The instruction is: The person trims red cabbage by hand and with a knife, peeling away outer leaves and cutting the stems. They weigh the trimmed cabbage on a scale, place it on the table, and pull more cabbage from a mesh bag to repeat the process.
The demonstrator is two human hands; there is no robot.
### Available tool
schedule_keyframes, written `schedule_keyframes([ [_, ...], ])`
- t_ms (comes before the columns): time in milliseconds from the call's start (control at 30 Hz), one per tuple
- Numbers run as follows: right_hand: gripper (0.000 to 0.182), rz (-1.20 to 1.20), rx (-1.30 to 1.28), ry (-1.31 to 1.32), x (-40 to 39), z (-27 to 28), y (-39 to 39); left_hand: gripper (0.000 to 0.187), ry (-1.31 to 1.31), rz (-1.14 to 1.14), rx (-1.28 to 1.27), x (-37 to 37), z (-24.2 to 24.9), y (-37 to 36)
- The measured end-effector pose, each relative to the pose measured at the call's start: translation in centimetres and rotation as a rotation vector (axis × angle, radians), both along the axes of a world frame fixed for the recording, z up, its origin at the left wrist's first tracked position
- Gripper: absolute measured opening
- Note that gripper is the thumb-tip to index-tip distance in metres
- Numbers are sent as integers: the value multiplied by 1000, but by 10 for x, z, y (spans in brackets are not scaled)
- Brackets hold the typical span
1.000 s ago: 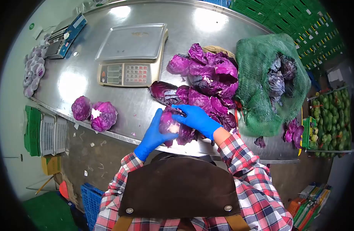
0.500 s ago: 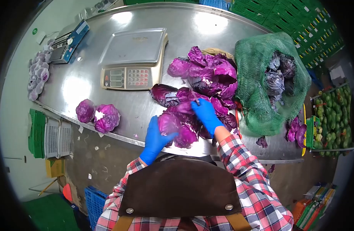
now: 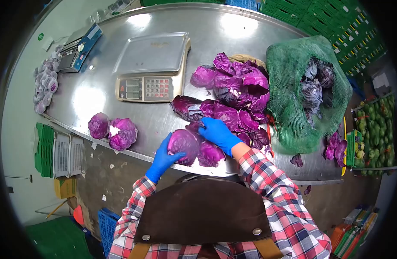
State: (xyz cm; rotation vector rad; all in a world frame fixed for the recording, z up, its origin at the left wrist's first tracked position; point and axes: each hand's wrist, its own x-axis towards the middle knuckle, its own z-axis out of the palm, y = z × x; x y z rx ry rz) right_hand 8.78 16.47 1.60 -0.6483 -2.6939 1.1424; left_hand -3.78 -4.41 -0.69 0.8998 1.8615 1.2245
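Note:
My left hand (image 3: 162,156), in a blue glove, holds a round red cabbage (image 3: 184,146) from its left side, near the table's front edge. Just to the upper right of that cabbage, my right hand (image 3: 216,133), also gloved in blue, has its fingers closed; what they grip is too small to make out. Another cabbage (image 3: 211,154) sits to the right of the held one. Loose purple leaves (image 3: 226,113) lie beyond my right hand, with a larger leafy pile (image 3: 243,84) behind them. Two trimmed cabbages, one with a pale cut spot (image 3: 122,134), rest at the left.
A scale (image 3: 153,64) stands on the steel table (image 3: 207,26). At the right is a green net bag (image 3: 289,86) of dark cabbages. A blue box (image 3: 88,45) and white netting (image 3: 46,88) lie at the left. Green crates (image 3: 289,19) stand behind the table.
My right hand has moved left, closer to the held cabbage. My left hand has shifted slightly left and down, and the cabbage is now turned and more fully visible.

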Motion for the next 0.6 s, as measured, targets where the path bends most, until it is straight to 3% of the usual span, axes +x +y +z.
schedule_keyframes([
  [67, 35, -158, -279, -78, 7, -6, 11, 93, 68, -23, 17, -1, 1, -10],
  [100, 33, -232, -420, -123, 12, -7, 15, 91, -44, -7, 13, -2, 8, -13],
  [133, 44, -275, -651, -110, 19, 7, 15, 89, -158, 10, 12, -2, 16, -14],
  [167, 48, -232, -518, -8, 20, 18, 8, 86, -270, 25, 12, -3, 20, -14],
  [233, 57, -150, -263, 189, 16, 29, -14, 80, -238, 135, -23, 2, 19, -6],
  [333, 67, -5, -327, -59, -1, 30, -24, 73, -130, 240, -109, 10, 15, 7],
  [433, 62, 109, -394, -185, -8, 21, -12, 70, -92, 235, -67, 10, 13, 8],
  [533, 57, 142, -415, -143, -6, 23, -12, 70, -125, 208, -18, 11, 17, 1],
  [600, 46, 105, -295, -125, -7, 11, -13, 70, -80, 203, -19, 14, 19, -2],
])
